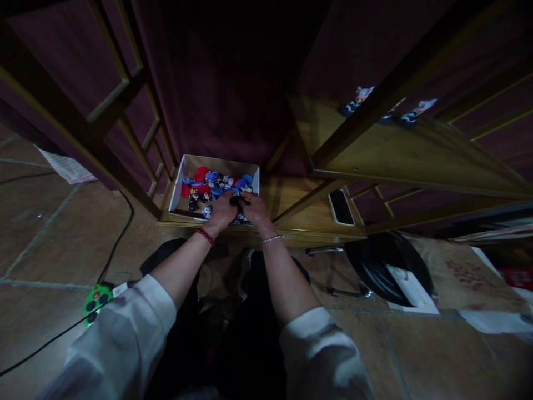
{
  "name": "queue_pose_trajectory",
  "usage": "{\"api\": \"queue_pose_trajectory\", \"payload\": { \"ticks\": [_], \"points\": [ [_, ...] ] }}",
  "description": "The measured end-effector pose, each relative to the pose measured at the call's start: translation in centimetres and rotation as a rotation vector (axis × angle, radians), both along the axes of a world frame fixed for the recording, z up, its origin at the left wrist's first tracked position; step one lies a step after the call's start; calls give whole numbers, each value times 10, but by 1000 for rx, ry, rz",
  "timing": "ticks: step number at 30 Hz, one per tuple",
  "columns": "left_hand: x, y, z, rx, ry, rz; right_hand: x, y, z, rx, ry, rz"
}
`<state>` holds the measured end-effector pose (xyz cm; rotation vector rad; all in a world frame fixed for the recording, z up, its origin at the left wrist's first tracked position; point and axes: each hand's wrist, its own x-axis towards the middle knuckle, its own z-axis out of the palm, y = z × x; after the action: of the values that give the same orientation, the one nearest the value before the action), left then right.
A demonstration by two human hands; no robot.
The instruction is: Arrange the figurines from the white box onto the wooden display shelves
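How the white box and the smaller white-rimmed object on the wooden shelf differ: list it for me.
Size: the white box is clearly larger than the white-rimmed object.
Contents: the white box holds a jumble of colourful figures; the white-rimmed object shows only a dark middle.
Corners: those of the white box are sharp, those of the white-rimmed object rounded.
Shared: both rest on the wooden shelf.

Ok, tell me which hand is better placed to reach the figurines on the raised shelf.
Probably the right hand: it is on the side nearer the raised shelf and its figurines. The left hand is farther off. Both are busy at a small dark item over the box.
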<state>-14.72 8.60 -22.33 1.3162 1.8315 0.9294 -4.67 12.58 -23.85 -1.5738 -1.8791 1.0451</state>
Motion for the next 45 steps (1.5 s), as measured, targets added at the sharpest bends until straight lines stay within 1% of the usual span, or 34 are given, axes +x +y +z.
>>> {"api": "queue_pose_trajectory", "payload": {
  "ticks": [3, 6, 11, 13, 16, 19, 22, 24, 28, 30, 32, 36, 41, 45],
  "points": [
    [-4, -1, -4, 29, 18, -65, -1, -2, -1, -5, -2, 5],
    [-9, -2, -6, -19, 86, -63, -4, -3, -2, 6, -6, 30],
    [-15, -2, 0, -104, 194, -57, -9, -3, 1, 28, -4, 149],
    [-17, -2, 3, -125, 215, -50, -12, -2, 3, 36, -46, 195],
    [-20, -1, 7, -143, 226, -52, -18, 0, 5, 64, -135, 213],
    [-24, 0, 10, -152, 225, -53, -23, 3, 6, 119, -178, 192],
    [-33, 1, 11, -148, 213, 8, -28, 8, 7, 157, -195, 117],
    [-40, 3, 10, -162, 222, 62, -31, 12, 7, 164, -218, 77],
    [-54, 6, 3, -213, 253, 116, -37, 22, 6, 131, -288, 76],
    [-61, 6, 0, -228, 278, 97, -40, 28, 3, 127, -314, 100],
    [-67, 6, -3, -251, 305, 49, -44, 33, 0, 146, -354, 123],
    [-77, 5, -3, -319, 346, -17, -50, 40, -2, 183, -468, 122],
    [-76, 4, 1, -353, 351, -53, -55, 40, -2, 181, -497, 181],
    [-73, 3, 2, -365, 341, -73, -56, 41, -4, 168, -502, 213]
  ]
}}
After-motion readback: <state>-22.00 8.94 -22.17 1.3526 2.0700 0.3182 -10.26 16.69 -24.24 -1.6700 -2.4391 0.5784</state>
